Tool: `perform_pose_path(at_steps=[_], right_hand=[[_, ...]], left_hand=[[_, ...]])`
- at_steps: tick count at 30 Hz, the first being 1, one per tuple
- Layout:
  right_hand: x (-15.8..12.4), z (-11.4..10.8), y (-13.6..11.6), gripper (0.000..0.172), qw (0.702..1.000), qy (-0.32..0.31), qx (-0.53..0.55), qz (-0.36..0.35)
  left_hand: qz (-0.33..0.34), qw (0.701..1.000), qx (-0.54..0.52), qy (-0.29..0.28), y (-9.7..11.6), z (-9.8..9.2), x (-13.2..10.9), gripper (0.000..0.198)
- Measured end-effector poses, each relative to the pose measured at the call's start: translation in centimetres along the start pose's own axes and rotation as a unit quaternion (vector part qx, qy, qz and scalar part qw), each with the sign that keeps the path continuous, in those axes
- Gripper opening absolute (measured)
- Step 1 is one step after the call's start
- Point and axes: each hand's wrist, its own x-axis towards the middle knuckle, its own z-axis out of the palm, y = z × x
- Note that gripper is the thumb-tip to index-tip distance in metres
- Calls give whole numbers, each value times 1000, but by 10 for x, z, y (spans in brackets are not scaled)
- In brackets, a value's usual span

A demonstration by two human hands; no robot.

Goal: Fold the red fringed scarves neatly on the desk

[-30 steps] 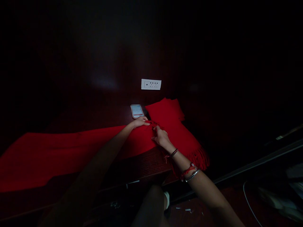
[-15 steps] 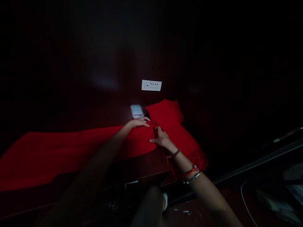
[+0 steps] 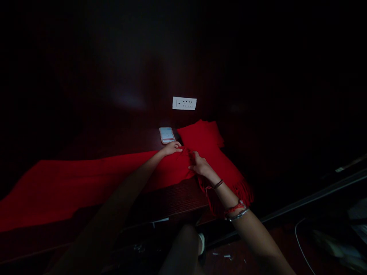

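A red fringed scarf (image 3: 91, 172) lies lengthwise on the dark wooden surface, its right end bunched between my hands. My left hand (image 3: 173, 147) is closed on the scarf's far edge, thumb and fingers together at the gathered cloth. Just to the right, my right hand (image 3: 200, 165) touches the bunched end, its thumb and forefinger visibly apart. Beneath and beyond that hand lies more red fringed cloth (image 3: 208, 143), folded, its tassels hanging at the near right. Whether it is one piece with the long strip I cannot tell.
A phone-like object (image 3: 168, 136) with a lit screen sits behind my left hand. On the dark wall above is a white socket plate (image 3: 184, 103). The surface's front edge (image 3: 177, 210) runs above my knee. A pale cable (image 3: 299, 244) trails at the lower right.
My right hand has shifted slightly right, and the bunched scarf end has moved with it. My left hand has slid a little right along the edge. The phone-like object stays in place.
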Motion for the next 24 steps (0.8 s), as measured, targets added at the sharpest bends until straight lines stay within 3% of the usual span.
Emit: perform_pose_path(at_steps=[3, 7, 9, 13, 17, 21, 24], right_hand=[[-8, -6, 2, 64, 999, -19, -38, 0], [-23, -32, 3, 51, 988, -32, -150, -10], [-26, -50, 4, 39, 980, -19, -198, 3], [-11, -68, 2, 33, 969, 18, -247, 19], [28, -49, -12, 27, 978, 38, -178, -97], [65, -18, -18, 41, 982, 45, -147, -109], [82, -11, -10, 43, 981, 48, -114, -151]], left_hand=[[0, 1000, 16, 9, -3, 1, 1, 14], [6, 998, 45, 32, -5, 1, 1, 13], [12, 997, 66, 46, -5, 0, -1, 11], [31, 990, 122, 63, -3, -2, -6, 13], [38, 981, 180, 59, -1, -5, -9, 17], [48, 976, 210, 38, 8, -9, -10, 8], [81, 974, 212, 23, 19, -14, -15, 10]])
